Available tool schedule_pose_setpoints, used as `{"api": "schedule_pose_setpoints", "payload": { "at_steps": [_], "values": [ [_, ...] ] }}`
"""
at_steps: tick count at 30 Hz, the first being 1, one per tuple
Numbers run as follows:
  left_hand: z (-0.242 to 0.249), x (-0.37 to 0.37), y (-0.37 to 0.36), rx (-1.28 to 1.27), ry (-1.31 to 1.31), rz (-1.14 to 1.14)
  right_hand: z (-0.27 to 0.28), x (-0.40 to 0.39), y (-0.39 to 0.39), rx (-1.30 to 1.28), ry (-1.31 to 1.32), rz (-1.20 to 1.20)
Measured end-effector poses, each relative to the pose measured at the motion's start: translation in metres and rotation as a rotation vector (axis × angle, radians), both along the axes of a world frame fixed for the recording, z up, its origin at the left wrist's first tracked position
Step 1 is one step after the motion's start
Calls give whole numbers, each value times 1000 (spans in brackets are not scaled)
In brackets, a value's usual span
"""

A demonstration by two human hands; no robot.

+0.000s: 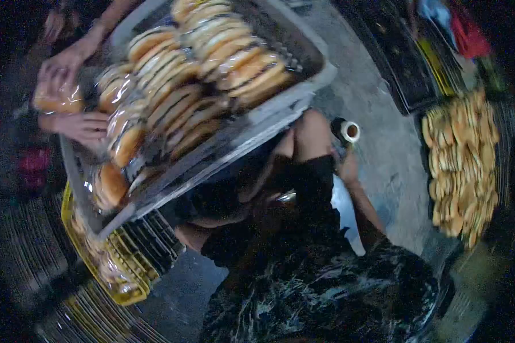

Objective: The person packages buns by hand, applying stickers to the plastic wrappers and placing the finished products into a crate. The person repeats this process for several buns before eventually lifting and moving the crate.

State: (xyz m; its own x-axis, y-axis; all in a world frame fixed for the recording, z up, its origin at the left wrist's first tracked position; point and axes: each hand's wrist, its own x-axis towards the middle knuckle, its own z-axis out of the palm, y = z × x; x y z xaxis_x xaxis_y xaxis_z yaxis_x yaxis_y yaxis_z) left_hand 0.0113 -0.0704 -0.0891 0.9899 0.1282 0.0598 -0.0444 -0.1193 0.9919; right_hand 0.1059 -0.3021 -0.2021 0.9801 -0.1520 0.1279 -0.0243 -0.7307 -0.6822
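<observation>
My right hand (347, 164) is beside my right knee, its fingers closed just under a white ring with a brown core. That ring looks like a roll of tape (352, 132), with a dark part at its left. My left hand does not show. A grey plastic crate (223, 157) lies tilted above my knees, filled with rows of bread buns (180, 63) in clear, shiny wrapping. At its left side, another person's two hands (60, 71) are around a wrapped pack of buns (57, 100).
On the right, rows of flat bread pieces (462, 166) lie near a dark crate (397, 63). At lower left is a yellow crate (129, 298) with wrapped packs in it. Grey concrete floor (377, 137) shows at the right of my knee.
</observation>
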Motion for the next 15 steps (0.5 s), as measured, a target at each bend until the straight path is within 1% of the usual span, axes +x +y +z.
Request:
{"api": "schedule_pose_setpoints", "payload": {
  "at_steps": [1,2,3,4,6,7,8,10,11,13,14,15],
  "values": [
    [-2,1,-1,-13,-13,27,-37,15,-36,-220,463,55],
    [-3,2,-1,-28,-20,59,-78,15,-61,-440,298,244],
    [-4,3,-2,-46,-27,97,-83,6,-64,-655,125,426],
    [-6,0,-3,-55,-5,147,-87,9,-71,-258,436,388],
    [-13,-6,-5,-69,27,273,-80,18,-81,-60,687,478],
    [-16,-9,-6,-91,68,356,-79,21,-88,-259,618,611],
    [-20,-13,-7,-116,114,432,-88,14,-98,-340,700,461],
    [-24,-11,0,-160,192,565,-130,-11,-133,-491,863,293],
    [-24,-10,11,-163,183,576,-153,-22,-156,-572,963,285],
    [-23,-16,24,94,213,649,-160,-35,-157,-595,980,308],
    [-27,-17,23,83,225,651,-163,-31,-163,-577,967,353],
    [-23,-15,25,62,97,733,-150,-27,-161,-542,967,398]
  ]
}}
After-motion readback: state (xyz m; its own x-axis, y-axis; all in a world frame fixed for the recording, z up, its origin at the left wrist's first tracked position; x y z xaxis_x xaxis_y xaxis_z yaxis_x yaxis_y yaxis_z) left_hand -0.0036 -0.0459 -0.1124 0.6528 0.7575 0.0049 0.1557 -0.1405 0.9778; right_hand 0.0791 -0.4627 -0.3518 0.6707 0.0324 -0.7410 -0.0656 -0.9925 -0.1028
